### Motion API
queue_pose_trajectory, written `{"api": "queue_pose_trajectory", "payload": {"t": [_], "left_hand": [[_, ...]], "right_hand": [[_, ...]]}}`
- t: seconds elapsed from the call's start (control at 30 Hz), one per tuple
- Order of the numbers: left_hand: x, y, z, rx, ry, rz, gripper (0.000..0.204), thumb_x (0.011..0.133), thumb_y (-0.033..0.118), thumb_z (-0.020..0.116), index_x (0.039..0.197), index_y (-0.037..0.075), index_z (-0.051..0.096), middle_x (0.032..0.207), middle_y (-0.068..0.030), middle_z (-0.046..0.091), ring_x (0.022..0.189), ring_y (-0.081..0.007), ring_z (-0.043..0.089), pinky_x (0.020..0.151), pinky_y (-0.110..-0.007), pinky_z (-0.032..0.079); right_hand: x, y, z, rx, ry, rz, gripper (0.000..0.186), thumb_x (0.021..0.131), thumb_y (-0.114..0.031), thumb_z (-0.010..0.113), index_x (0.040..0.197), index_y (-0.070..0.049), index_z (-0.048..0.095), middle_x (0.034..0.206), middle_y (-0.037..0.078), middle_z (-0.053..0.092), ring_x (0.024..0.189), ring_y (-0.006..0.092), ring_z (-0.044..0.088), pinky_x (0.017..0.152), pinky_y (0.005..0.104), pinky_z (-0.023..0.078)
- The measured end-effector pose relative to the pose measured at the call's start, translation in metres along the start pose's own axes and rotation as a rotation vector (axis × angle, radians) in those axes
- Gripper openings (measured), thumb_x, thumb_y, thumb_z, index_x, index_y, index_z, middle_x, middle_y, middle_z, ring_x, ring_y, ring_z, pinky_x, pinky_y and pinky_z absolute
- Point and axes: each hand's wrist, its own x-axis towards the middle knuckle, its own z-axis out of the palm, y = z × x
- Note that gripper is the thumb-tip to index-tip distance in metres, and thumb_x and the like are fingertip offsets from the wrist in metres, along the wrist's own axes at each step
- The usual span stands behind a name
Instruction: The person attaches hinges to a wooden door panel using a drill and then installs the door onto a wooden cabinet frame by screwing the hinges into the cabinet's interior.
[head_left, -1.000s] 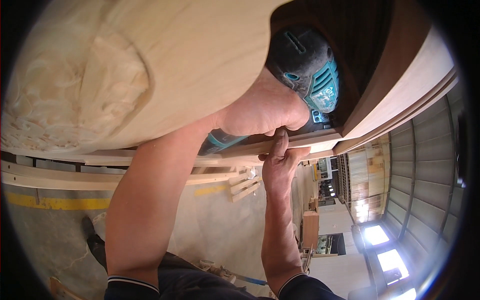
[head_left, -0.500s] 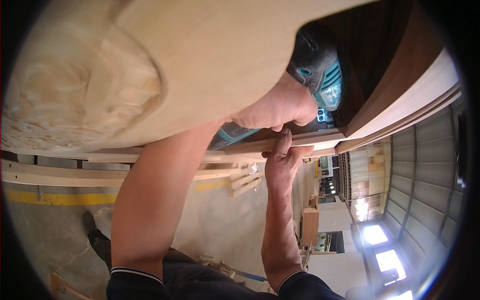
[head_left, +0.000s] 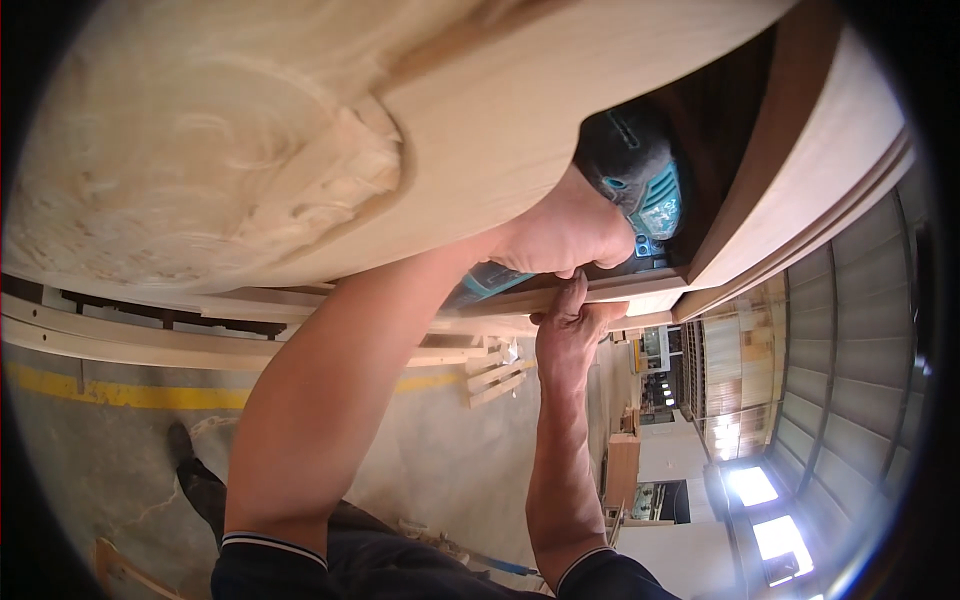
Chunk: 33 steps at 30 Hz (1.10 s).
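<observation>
A teal-and-black power tool (head_left: pixel 655 205) sits inside the dark opening of a pale wooden furniture piece. My left hand (head_left: pixel 570 225) is closed around its body, and the tool's teal lower end (head_left: pixel 495 282) shows below my wrist. Its working end is out of sight within the opening, so I cannot tell its exact kind. Just beneath, my right hand (head_left: pixel 575 325) grips a wooden rail (head_left: pixel 635 290) along the opening's edge, with fingers on both sides. A curved wooden panel (head_left: pixel 470 150) partly covers my left hand.
Carved relief (head_left: pixel 230 170) covers the panel's left part. On the right runs a curved wooden frame (head_left: pixel 800 160). Long wooden bars (head_left: pixel 140 345) lie at left above a concrete floor (head_left: pixel 440 440) with a yellow line. Slatted wood (head_left: pixel 495 380) lies farther off.
The view has shifted slightly, with the carved panel now farther right in the picture. Both hands keep their holds on the tool and the rail.
</observation>
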Motion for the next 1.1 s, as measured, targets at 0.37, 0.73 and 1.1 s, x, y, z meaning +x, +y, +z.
{"api": "queue_pose_trajectory", "payload": {"t": [0.37,0.73,1.1], "left_hand": [[0.014,-0.004,0.008,0.155,0.042,-0.208,0.014,0.068,0.013,0.066,0.066,0.0,0.062,0.064,-0.0083,0.064,0.059,-0.0184,0.062,0.057,-0.032,0.047],[0.008,0.0,-0.003,-0.027,-0.023,-0.106,0.011,0.068,0.009,0.066,0.065,0.0,0.06,0.061,-0.0077,0.06,0.055,-0.0186,0.061,0.054,-0.033,0.047],[0.001,-0.003,0.009,-0.085,0.05,-0.078,0.007,0.069,0.006,0.066,0.069,0.001,0.061,0.063,-0.0066,0.061,0.056,-0.0167,0.06,0.054,-0.033,0.048]], "right_hand": [[0.007,0.02,0.001,-0.059,0.036,-0.091,0.067,0.105,-0.038,0.048,0.138,0.009,0.014,0.122,0.025,0.048,0.089,0.0244,0.065,0.052,0.0312,0.059],[0.007,0.023,0.002,-0.059,0.06,-0.157,0.067,0.104,-0.041,0.048,0.137,0.011,0.022,0.124,0.023,0.044,0.089,0.0236,0.065,0.052,0.0299,0.058],[0.008,0.02,0.006,-0.042,0.098,-0.166,0.073,0.102,-0.046,0.053,0.132,0.011,0.02,0.114,0.025,0.054,0.082,0.0231,0.066,0.052,0.0307,0.056]]}}
